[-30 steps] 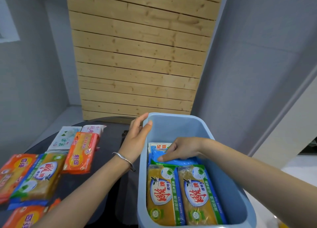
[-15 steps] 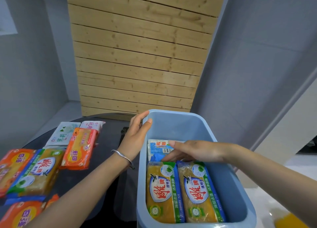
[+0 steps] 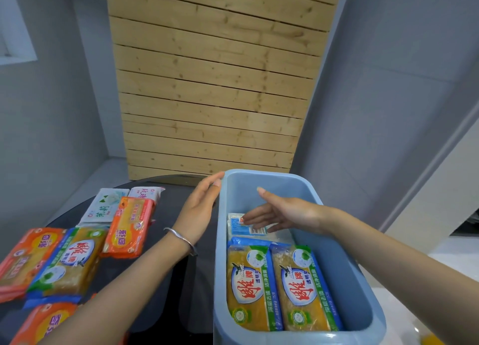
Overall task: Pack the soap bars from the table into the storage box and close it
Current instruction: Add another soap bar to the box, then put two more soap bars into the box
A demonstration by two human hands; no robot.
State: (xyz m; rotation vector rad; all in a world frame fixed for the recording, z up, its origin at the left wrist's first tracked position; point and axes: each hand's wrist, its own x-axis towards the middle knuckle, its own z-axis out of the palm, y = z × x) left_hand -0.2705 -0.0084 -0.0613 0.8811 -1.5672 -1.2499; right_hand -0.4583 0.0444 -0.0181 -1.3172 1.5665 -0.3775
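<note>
A light blue storage box [image 3: 347,261] stands open on the dark table [image 3: 166,215]. Inside lie two yellow soap packs [image 3: 280,287] side by side at the near end and a blue-and-white soap pack [image 3: 238,228] flat at the far end. My right hand [image 3: 282,212] hovers over that blue pack with fingers spread, holding nothing. My left hand [image 3: 199,210] rests flat against the outside of the box's left wall near the far corner. On the table to the left lie an orange soap pack [image 3: 129,228], a yellow one [image 3: 67,264], two white ones [image 3: 103,207] and more orange packs [image 3: 23,259].
A wooden slat panel [image 3: 215,85] leans against the grey wall behind the table. The table's far edge curves just behind the box. No lid is in view. White floor shows at the lower right.
My right hand has let go of the blue pack, which now lies flat in the box's far end, and has lifted with fingers spread. My left hand stays on the box wall.
</note>
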